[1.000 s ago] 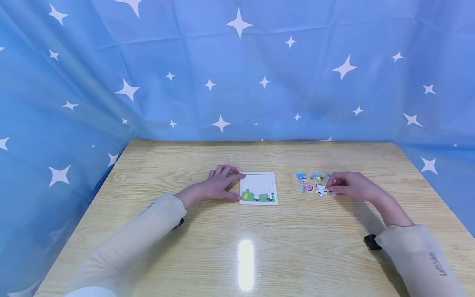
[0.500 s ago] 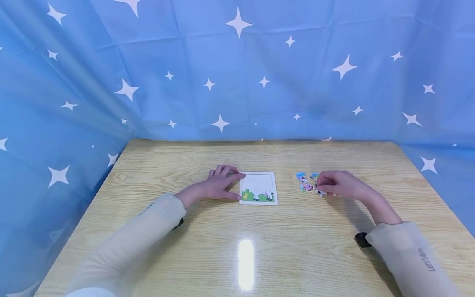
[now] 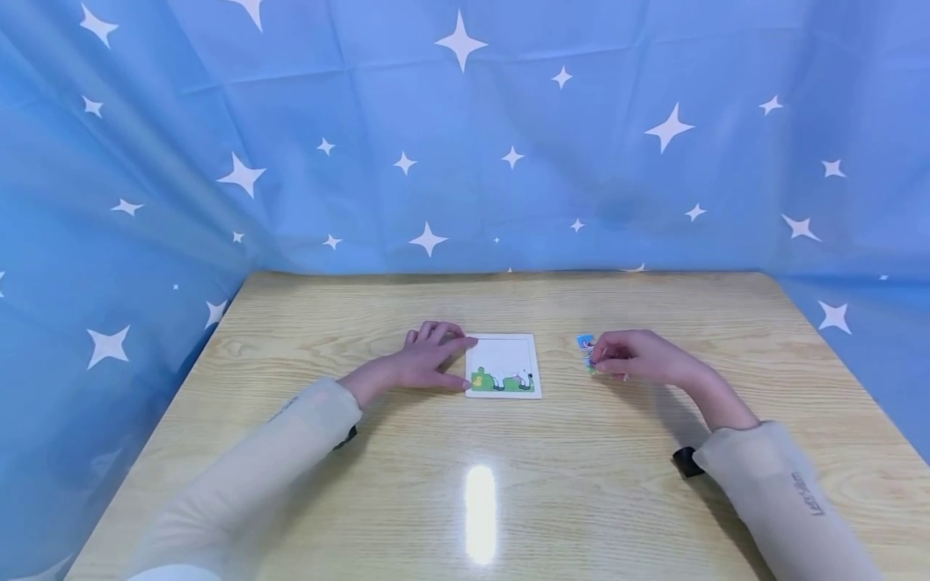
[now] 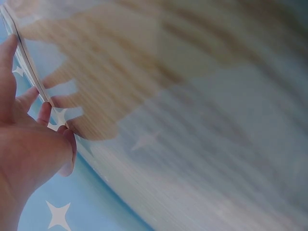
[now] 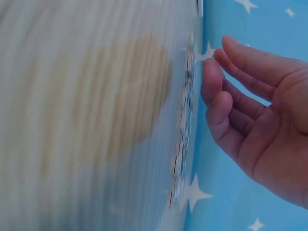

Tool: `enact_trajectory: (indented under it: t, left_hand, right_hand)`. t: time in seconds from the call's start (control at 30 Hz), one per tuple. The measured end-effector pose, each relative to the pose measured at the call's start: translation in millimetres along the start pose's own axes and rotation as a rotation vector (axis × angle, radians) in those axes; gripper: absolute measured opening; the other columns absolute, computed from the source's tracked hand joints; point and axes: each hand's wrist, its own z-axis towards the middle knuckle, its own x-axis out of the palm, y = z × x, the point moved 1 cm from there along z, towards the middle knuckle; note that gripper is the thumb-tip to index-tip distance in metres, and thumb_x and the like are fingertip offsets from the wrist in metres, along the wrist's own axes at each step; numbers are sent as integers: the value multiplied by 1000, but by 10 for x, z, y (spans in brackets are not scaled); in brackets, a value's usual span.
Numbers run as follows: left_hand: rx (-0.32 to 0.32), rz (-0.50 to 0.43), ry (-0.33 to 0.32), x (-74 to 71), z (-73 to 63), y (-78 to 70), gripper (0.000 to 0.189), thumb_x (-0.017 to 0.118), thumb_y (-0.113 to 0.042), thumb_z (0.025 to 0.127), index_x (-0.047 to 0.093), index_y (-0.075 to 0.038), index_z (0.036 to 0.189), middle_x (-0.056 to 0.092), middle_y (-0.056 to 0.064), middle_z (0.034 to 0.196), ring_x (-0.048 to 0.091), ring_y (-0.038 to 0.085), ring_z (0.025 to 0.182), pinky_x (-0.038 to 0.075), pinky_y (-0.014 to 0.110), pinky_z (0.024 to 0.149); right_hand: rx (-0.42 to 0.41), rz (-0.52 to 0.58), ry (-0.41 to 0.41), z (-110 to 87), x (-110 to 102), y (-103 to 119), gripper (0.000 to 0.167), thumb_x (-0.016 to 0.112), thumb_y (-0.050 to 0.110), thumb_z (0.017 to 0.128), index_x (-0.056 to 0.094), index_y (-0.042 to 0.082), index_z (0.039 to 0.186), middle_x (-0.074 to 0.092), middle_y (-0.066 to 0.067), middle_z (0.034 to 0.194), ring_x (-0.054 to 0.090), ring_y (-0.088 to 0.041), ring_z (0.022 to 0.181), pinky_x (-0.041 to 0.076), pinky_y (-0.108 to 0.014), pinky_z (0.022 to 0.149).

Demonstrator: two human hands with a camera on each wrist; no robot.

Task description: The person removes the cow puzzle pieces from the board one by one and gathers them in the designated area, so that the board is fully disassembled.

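A white square puzzle tray (image 3: 501,355) lies mid-table, its bottom strip filled with a green picture showing a cow's legs and a yellow chick. My left hand (image 3: 429,361) rests at its left side, thumb and index finger spread and touching the edge. Right of the tray lie several loose jigsaw pieces (image 3: 585,342), largely covered by my right hand (image 3: 643,355) in the head view. From the right wrist, the jigsaw pieces (image 5: 184,103) lie flat on the table while the loosely bent fingers (image 5: 212,79) hover just above, nothing visible between them.
The wooden table (image 3: 363,484) carries a bright light reflection in front of the tray. A blue curtain (image 3: 508,202) with white stars stands behind it and along the sides.
My right hand has moved left across the jigsaw pieces, from the right end of the group toward its left end. The left hand and tray stay in place; the head view shifts slightly.
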Motion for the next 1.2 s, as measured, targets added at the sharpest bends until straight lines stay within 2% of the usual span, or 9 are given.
enact_trajectory:
  t: [0.1, 0.33, 0.47, 0.77, 1.0, 1.2]
  left_hand:
    - [1, 0, -6, -4, -5, -5, 83, 73, -46, 105, 37, -15, 173, 31, 19, 171, 22, 44, 155, 27, 57, 113]
    - [2, -9, -9, -8, -2, -6, 82, 73, -46, 105, 38, -15, 173, 31, 19, 171, 22, 44, 155, 27, 58, 113]
    - [-3, -7, -12, -2, 4, 2, 81, 73, -46, 105, 39, -15, 172, 31, 19, 170, 22, 44, 154, 28, 56, 111]
    - [0, -17, -11, -4, -12, -6, 80, 73, -45, 106, 39, -13, 171, 31, 20, 170, 22, 44, 155, 27, 57, 110]
    - [5, -22, -10, -10, -20, -25, 79, 72, -44, 106, 40, -12, 171, 31, 20, 170, 21, 45, 155, 27, 55, 109]
    - [6, -16, -12, -10, -18, -28, 79, 72, -44, 106, 40, -12, 170, 31, 20, 170, 23, 45, 153, 27, 56, 109]
  right_hand:
    - [-24, 2, 9, 35, 30, 45, 7, 69, 4, 108, 70, -1, 113, 59, -1, 82, 54, -19, 70, 47, -31, 67]
    - [-51, -40, 20, 121, 102, 164, 5, 71, 4, 107, 71, 0, 110, 71, 0, 93, 59, -16, 78, 52, -30, 72]
    - [-72, -54, 23, 166, 144, 228, 3, 70, 1, 106, 72, 4, 108, 69, 0, 89, 59, -15, 75, 50, -29, 71]
    - [-143, -10, 60, 269, 243, 353, 5, 72, 3, 106, 72, -1, 109, 74, -4, 98, 64, -15, 86, 53, -29, 75]
    - [-160, -10, 93, 364, 341, 409, 2, 70, 1, 106, 71, 1, 108, 70, -1, 91, 57, -13, 79, 50, -29, 73]
    - [-187, -45, 102, 450, 407, 476, 4, 71, 2, 106, 72, 6, 104, 68, 3, 88, 59, -13, 80, 51, -31, 77]
